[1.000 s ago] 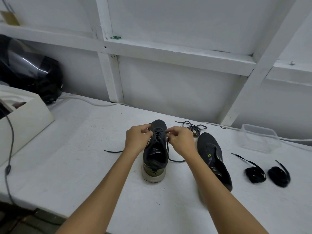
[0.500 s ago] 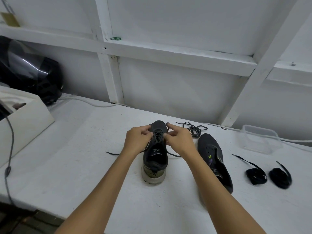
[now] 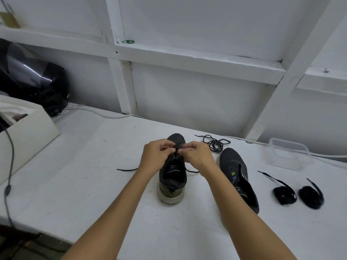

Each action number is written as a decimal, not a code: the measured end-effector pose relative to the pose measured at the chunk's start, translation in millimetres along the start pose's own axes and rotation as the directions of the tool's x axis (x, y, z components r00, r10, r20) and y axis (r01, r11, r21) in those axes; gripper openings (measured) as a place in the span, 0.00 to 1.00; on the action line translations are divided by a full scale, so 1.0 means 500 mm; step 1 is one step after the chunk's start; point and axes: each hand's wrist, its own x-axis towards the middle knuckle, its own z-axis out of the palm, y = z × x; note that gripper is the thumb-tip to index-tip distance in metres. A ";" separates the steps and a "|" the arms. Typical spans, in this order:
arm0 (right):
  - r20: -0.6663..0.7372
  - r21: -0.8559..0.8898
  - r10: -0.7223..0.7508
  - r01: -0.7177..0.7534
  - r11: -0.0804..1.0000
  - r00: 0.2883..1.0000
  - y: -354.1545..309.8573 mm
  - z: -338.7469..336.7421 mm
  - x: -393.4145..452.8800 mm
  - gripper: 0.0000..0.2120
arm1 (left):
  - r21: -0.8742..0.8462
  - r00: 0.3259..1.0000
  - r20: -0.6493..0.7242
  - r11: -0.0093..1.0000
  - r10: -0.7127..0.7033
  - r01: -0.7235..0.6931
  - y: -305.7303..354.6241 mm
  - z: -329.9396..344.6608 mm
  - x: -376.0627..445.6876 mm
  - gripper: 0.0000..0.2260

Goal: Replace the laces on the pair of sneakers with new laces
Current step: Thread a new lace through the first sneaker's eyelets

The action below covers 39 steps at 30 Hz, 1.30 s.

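The laced sneaker (image 3: 172,177) stands upright on the white bench (image 3: 90,166), heel toward the person. Both hands meet over its eyelets: the left hand (image 3: 155,158) and the right hand (image 3: 197,156) each pinch the dark lace (image 3: 127,169), whose loose ends trail out on the bench to either side. The second sneaker (image 3: 238,175) lies just to the right, without a lace. A removed lace (image 3: 216,143) sits tangled behind it. Two coiled black laces (image 3: 284,194) lie further right, near a clear plastic container (image 3: 289,154).
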 end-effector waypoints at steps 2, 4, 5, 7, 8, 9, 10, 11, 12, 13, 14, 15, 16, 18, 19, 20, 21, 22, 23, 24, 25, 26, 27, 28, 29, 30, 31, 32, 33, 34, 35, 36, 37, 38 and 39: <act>0.019 -0.001 -0.033 0.033 0.999 0.999 0.001 -0.001 -0.002 0.04 | 0.034 0.999 0.016 0.998 0.048 -0.048 0.001 0.001 0.001 0.07; 0.041 0.006 -0.066 0.066 0.998 0.997 -0.001 -0.002 -0.007 0.07 | 0.074 0.996 0.022 0.993 0.087 -0.089 0.002 0.003 0.003 0.08; 0.053 0.023 -0.079 0.078 0.997 0.995 -0.003 -0.002 -0.010 0.09 | 0.089 0.994 0.023 0.990 0.109 -0.110 0.003 0.005 0.004 0.09; 0.087 0.088 -0.085 0.077 0.993 0.993 -0.004 -0.003 -0.014 0.11 | 0.126 0.987 0.027 0.979 0.156 -0.158 0.004 0.006 0.007 0.09; 0.113 0.123 -0.080 0.066 0.990 0.990 -0.004 -0.005 -0.017 0.10 | 0.148 0.983 0.034 0.972 0.181 -0.184 0.004 0.007 0.007 0.10; 0.140 0.151 -0.076 0.054 0.987 0.987 -0.004 -0.008 -0.019 0.09 | 0.175 0.978 0.041 0.963 0.203 -0.207 0.003 0.008 0.008 0.10; 0.166 0.177 -0.072 0.042 0.983 0.983 -0.003 -0.009 -0.020 0.08 | 0.202 0.974 0.050 0.952 0.223 -0.229 0.002 0.008 0.009 0.11; 0.183 0.201 -0.066 0.029 0.979 0.981 -0.002 -0.011 -0.021 0.06 | 0.219 0.970 0.057 0.945 0.236 -0.243 0.002 0.007 0.009 0.11; 0.183 0.227 -0.056 0.013 0.974 0.982 0.000 -0.012 -0.021 0.05 | 0.219 0.969 0.063 0.944 0.240 -0.248 0.002 0.007 0.008 0.11; 0.170 0.259 -0.042 -0.003 0.966 0.984 0.001 -0.011 -0.020 0.05 | 0.203 0.971 0.061 0.949 0.233 -0.241 0.003 0.008 0.008 0.10; 0.154 0.292 -0.029 -0.017 0.956 0.988 0.003 -0.010 -0.020 0.05 | 0.177 0.975 0.055 0.959 0.213 -0.220 0.004 0.008 0.007 0.09; 0.143 0.316 -0.024 -0.023 0.948 0.989 0.005 -0.007 -0.020 0.06 | 0.156 0.982 0.053 0.970 0.182 -0.188 0.006 0.008 0.006 0.07; 0.134 0.321 -0.027 -0.018 0.947 0.991 0.008 -0.003 -0.019 0.07 | 0.146 0.988 0.061 0.978 0.144 -0.151 0.008 0.007 0.005 0.08; 0.114 0.288 -0.058 0.023 0.958 0.992 0.014 0.003 -0.017 0.09 | 0.118 0.991 0.125 0.991 0.047 -0.061 0.010 0.003 0.005 0.11; 0.107 0.259 -0.083 0.052 0.964 0.991 0.016 0.004 -0.017 0.10 | 0.053 0.985 0.173 0.999 -0.012 0.003 0.011 -0.001 0.006 0.11; 0.106 0.232 -0.106 0.079 0.970 0.989 0.017 0.004 -0.017 0.11 | -0.043 0.970 0.230 0.995 -0.075 0.087 0.011 -0.006 0.009 0.11; 0.107 0.210 -0.126 0.101 0.973 0.986 0.017 0.004 -0.018 0.12 | -0.129 0.947 0.294 0.976 -0.131 0.175 0.008 -0.010 0.014 0.10; 0.107 0.187 -0.143 0.122 0.975 0.984 0.017 0.002 -0.019 0.12 | -0.180 0.921 0.348 0.951 -0.178 0.252 0.006 -0.013 0.019 0.09; 0.105 0.162 -0.158 0.140 0.977 0.982 0.018 0.001 -0.019 0.12 | -0.202 0.898 0.385 0.930 -0.212 0.306 0.002 -0.016 0.023 0.07; 0.104 0.138 -0.171 0.156 0.978 0.980 0.020 -0.001 -0.020 0.12 | -0.224 0.879 0.415 0.911 -0.233 0.347 -0.001 -0.017 0.026 0.06; 0.103 0.121 -0.182 0.169 0.978 0.978 0.021 -0.002 -0.021 0.12 | -0.242 0.865 0.440 0.896 -0.241 0.373 -0.007 -0.016 0.029 0.07; 0.104 0.112 -0.191 0.179 0.978 0.976 0.023 -0.003 -0.021 0.13 | -0.258 0.850 0.467 0.883 -0.242 0.393 -0.009 -0.017 0.029 0.09; 0.106 0.109 -0.198 0.186 0.976 0.974 0.025 -0.004 -0.021 0.13 | -0.258 0.840 0.489 0.881 -0.236 0.397 -0.011 -0.017 0.029 0.10; 0.107 0.109 -0.204 0.193 0.975 0.973 0.026 -0.006 -0.021 0.12 | -0.258 0.832 0.508 0.882 -0.223 0.394 -0.011 -0.017 0.027 0.08; 0.106 0.110 -0.210 0.198 0.974 0.972 0.026 -0.007 -0.021 0.12 | -0.248 0.830 0.517 0.892 -0.209 0.379 -0.009 -0.017 0.025 0.06; 0.103 0.109 -0.214 0.203 0.973 0.971 0.025 -0.009 -0.020 0.12 | -0.237 0.833 0.517 0.902 -0.197 0.360 -0.005 -0.017 0.022 0.03; 0.101 0.110 -0.218 0.207 0.972 0.971 0.025 -0.011 -0.020 0.12 | -0.215 0.844 0.504 0.919 -0.185 0.330 -0.001 -0.016 0.021 0.05; 0.099 0.109 -0.220 0.209 0.972 0.970 0.023 -0.013 -0.019 0.12 | -0.172 0.866 0.468 0.944 -0.174 0.283 0.005 -0.014 0.020 0.07; 0.099 0.108 -0.221 0.211 0.972 0.970 0.021 -0.014 -0.019 0.11 | -0.096 0.899 0.410 0.973 -0.156 0.212 0.006 -0.011 0.021 0.08; 0.099 0.102 -0.223 0.213 0.972 0.970 0.019 -0.015 -0.018 0.11 | 0.007 0.933 0.340 0.992 -0.120 0.125 0.009 -0.007 0.020 0.07; 0.098 0.094 -0.226 0.217 0.972 0.969 0.017 -0.015 -0.019 0.11 | 0.116 0.959 0.276 0.993 -0.069 0.038 0.012 -0.003 0.018 0.06; 0.095 0.085 -0.232 0.224 0.971 0.968 0.015 -0.015 -0.018 0.11 | 0.198 0.974 0.226 0.980 -0.011 -0.034 0.015 0.002 0.015 0.05; 0.090 0.076 -0.240 0.234 0.969 0.967 0.013 -0.014 -0.017 0.12 | 0.255 0.980 0.193 0.963 0.043 -0.092 0.017 0.007 0.012 0.04; 0.083 0.061 -0.251 0.246 0.967 0.964 0.012 -0.013 -0.016 0.12 | 0.297 0.980 0.180 0.945 0.082 -0.134 0.016 0.013 0.010 0.04; 0.079 0.038 -0.264 0.261 0.964 0.961 0.011 -0.012 -0.015 0.13 | 0.330 0.979 0.177 0.931 0.104 -0.159 0.016 0.019 0.008 0.04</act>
